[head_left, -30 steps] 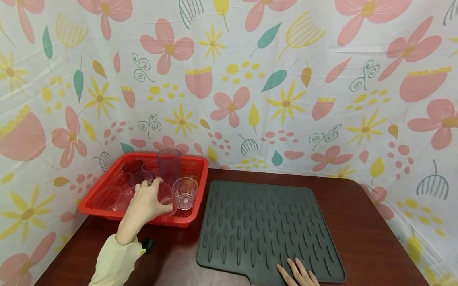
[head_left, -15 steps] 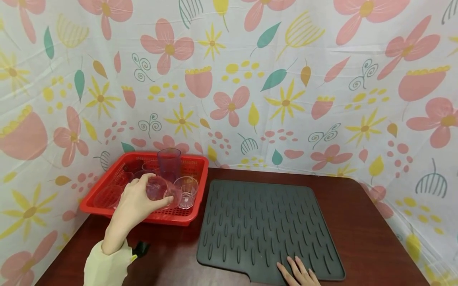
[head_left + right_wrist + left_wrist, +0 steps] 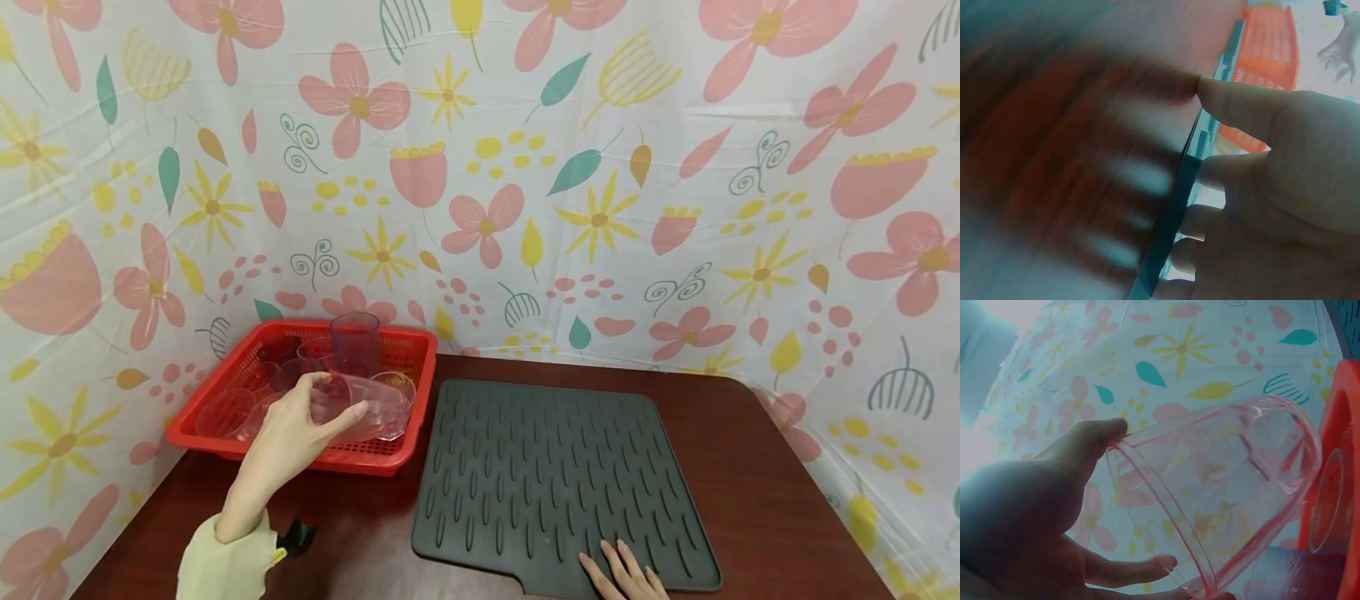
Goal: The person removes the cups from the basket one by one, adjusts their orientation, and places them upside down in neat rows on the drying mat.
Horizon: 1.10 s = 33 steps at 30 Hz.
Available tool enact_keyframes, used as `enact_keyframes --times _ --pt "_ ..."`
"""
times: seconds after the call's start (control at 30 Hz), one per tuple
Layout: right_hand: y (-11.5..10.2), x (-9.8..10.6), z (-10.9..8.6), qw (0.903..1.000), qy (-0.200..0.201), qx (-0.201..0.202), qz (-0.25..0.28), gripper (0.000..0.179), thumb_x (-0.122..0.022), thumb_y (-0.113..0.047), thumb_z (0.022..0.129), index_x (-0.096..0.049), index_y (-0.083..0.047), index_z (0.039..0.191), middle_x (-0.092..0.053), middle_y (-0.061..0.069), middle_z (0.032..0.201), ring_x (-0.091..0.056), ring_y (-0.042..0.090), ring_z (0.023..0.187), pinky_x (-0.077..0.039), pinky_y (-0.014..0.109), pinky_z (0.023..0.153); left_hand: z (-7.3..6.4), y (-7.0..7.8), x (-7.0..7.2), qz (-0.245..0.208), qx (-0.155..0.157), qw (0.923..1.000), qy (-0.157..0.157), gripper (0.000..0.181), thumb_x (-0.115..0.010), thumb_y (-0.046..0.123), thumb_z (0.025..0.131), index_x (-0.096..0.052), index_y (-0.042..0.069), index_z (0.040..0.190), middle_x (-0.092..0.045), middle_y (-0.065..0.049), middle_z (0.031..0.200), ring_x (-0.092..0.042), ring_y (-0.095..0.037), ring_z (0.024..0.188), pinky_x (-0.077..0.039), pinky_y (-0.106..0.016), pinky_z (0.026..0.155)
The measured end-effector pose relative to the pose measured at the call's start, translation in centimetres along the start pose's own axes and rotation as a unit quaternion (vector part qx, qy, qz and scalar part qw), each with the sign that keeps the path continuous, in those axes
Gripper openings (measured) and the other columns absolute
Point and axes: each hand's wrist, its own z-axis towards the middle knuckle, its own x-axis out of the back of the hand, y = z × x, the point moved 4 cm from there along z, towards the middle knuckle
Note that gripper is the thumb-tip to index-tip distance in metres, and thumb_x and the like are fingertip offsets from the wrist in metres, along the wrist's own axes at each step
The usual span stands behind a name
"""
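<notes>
My left hand grips a clear pinkish plastic cup by its rim, thumb on one side and fingers on the other. The cup is tilted on its side over the front of the red basket, its base pointing right. In the head view it overlaps a clear faceted cup standing in the basket. My right hand rests with spread fingers on the near edge of the dark grey ridged mat; the right wrist view shows its fingertips along that edge.
Several more clear cups lie in the basket, with a tall purplish tumbler upright at its back. The mat lies right of the basket on a brown table. A flowered cloth hangs behind and along both sides.
My left hand has lifted the cup from among the others and tipped it from rim up to lying sideways, base to the right. My right hand has stayed on the mat.
</notes>
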Motion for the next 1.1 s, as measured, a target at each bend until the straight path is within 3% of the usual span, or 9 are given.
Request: enact_keyframes --times 0.4,0.63,0.83,1.1 --pt "-0.2 -0.3 0.0 0.9999 -0.009 -0.010 -0.001 0.051 -0.066 -0.069 0.069 -0.070 -0.036 0.108 -0.070 -0.002 0.108 -0.066 0.025 0.100 -0.053 0.050 0.074 0.9 -1.0 -2.2 -0.068 0.012 0.9966 -0.044 0.074 -0.054 0.056 0.092 -0.036 0.004 0.142 -0.058 -0.021 0.126 -0.061 -0.030 0.108 -0.054 -0.046 0.090" --pt "-0.1 -0.4 0.1 0.9999 -0.006 -0.012 0.001 0.051 -0.067 -0.069 0.069 -0.071 -0.035 0.108 -0.070 -0.001 0.108 -0.067 0.025 0.099 -0.053 0.051 0.073 1.8 -1.3 -4.1 -0.160 0.013 0.9842 -0.075 0.063 -0.051 0.048 0.097 -0.039 0.003 0.138 -0.055 -0.025 0.128 -0.066 -0.031 0.105 -0.057 -0.041 0.084" --pt "0.0 -0.6 0.0 0.9997 -0.021 -0.015 0.000 0.051 -0.067 -0.069 0.069 -0.070 -0.035 0.108 -0.069 -0.002 0.108 -0.066 0.025 0.100 -0.053 0.050 0.075 2.2 -1.2 -5.2 -0.193 0.019 0.9774 -0.084 0.060 -0.051 0.047 0.097 -0.041 0.002 0.136 -0.056 -0.023 0.122 -0.068 -0.027 0.097 -0.058 -0.040 0.083" --pt "0.1 -0.7 0.1 0.9988 -0.043 -0.023 -0.001 0.053 -0.067 -0.069 0.068 -0.070 -0.034 0.108 -0.068 -0.002 0.111 -0.065 0.025 0.102 -0.052 0.050 0.076 2.4 -0.6 -6.4 -0.240 0.028 0.9634 -0.117 0.065 -0.050 0.050 0.097 -0.037 0.003 0.141 -0.049 -0.023 0.133 -0.061 -0.030 0.109 -0.055 -0.042 0.088"
